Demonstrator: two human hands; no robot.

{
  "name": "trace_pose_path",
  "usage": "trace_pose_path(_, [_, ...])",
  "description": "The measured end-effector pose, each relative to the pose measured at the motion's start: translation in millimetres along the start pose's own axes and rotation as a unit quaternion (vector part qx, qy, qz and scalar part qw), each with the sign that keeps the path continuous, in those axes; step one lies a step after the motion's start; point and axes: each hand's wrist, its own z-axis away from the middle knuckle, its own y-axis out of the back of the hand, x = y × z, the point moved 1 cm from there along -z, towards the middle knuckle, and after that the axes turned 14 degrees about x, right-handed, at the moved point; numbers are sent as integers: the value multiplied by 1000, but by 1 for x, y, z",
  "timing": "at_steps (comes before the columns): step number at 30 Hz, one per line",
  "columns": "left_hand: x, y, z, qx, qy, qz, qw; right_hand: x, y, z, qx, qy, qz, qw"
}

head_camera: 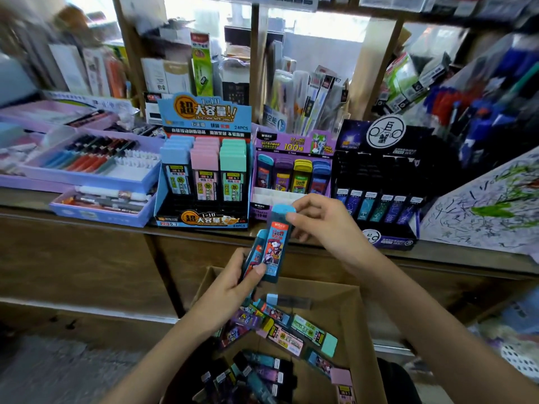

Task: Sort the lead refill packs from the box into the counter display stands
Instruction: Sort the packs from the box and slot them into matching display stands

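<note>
Left grip (230, 282), right grip (326, 225), both pinched on slim glossy teal refill pack (274, 243)

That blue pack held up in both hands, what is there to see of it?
The blue pack is a slim, flat case, seemingly plastic: dark teal with a lighter blue cap on top and a red-orange label showing a cartoon figure. It is nearly upright above the cardboard box, before the purple display stand. The right hand pinches its cap; the left hand presses a thumb on its lower end, a second similar pack held just behind it.
</note>
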Motion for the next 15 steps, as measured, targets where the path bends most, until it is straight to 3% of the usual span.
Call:
trace_pose_path(7, [2,16,-16,112,-12,29,993,-37,16,-61,141,22,-70,987])
trace_pose_path(15, [2,33,-10,134,9,52,990,-53,-21,-113,159,139,148,966])
